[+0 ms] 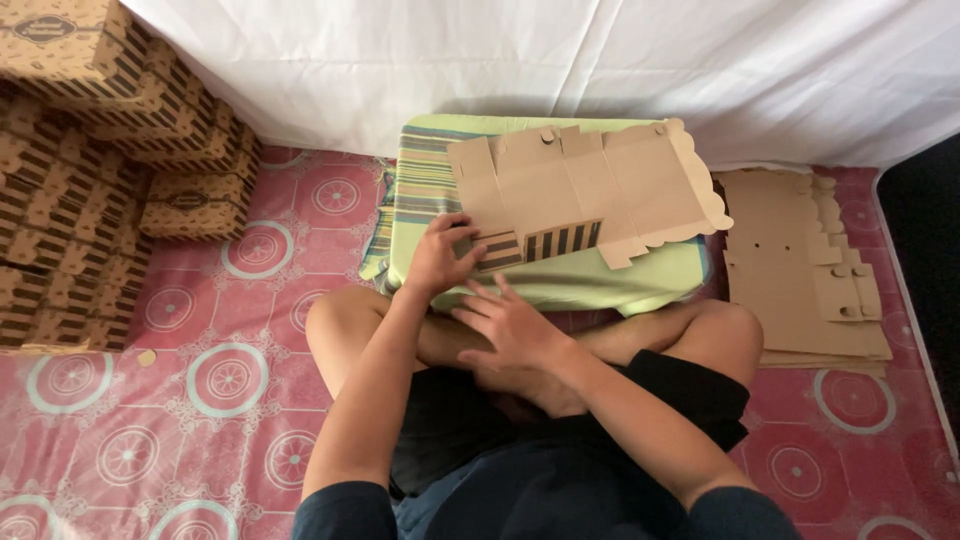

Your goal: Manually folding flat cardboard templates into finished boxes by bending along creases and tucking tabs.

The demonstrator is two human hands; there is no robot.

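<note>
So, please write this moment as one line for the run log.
left hand: pressing flap of flat cardboard box blank | right hand: open, above lap | blank on green cushion | flat blanks stack right | folded boxes left
</note>
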